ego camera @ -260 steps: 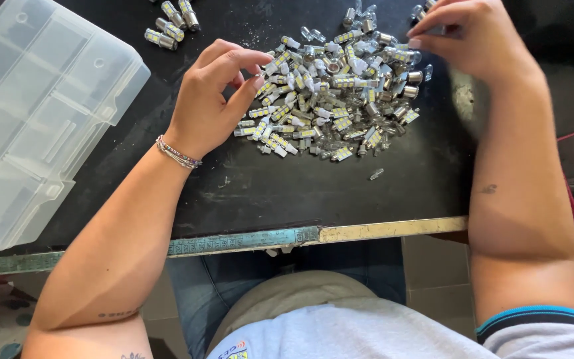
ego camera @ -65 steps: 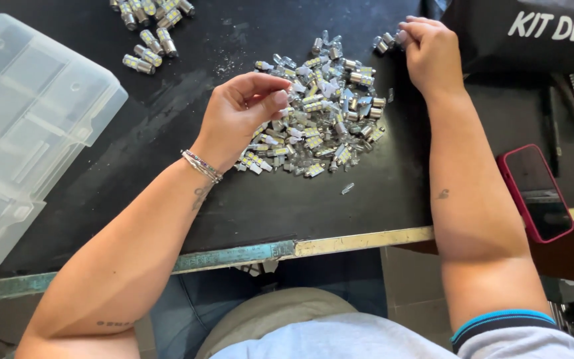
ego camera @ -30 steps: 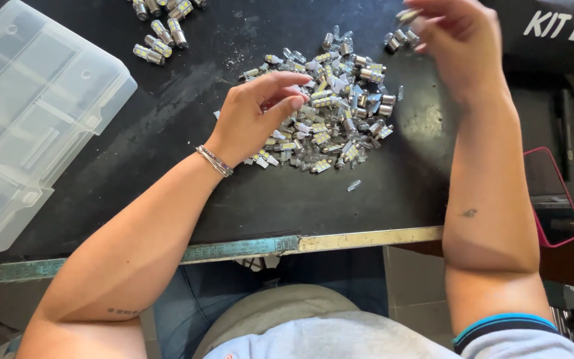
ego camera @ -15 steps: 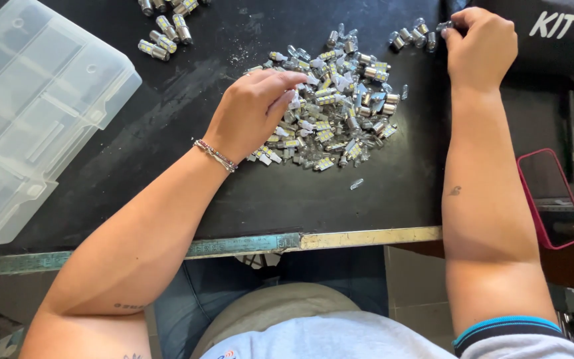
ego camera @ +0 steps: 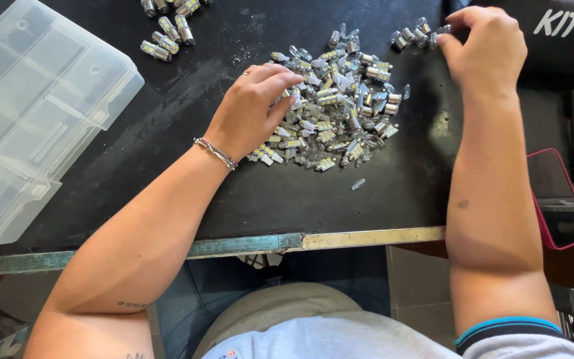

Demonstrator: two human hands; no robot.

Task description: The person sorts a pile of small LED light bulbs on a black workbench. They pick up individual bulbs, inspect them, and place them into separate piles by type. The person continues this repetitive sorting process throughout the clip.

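The right hand (ego camera: 483, 50) has dropped from above the table to the small bulb cluster (ego camera: 414, 34), apparently touching it.

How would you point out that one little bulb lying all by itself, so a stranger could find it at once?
Start at the big pile of small bulbs in the middle of the black table, where the left hand rests. Look just below the pile's lower right edge, toward the table's metal rim. The lone bulb lies there on bare table, touching no other, clear and pale.
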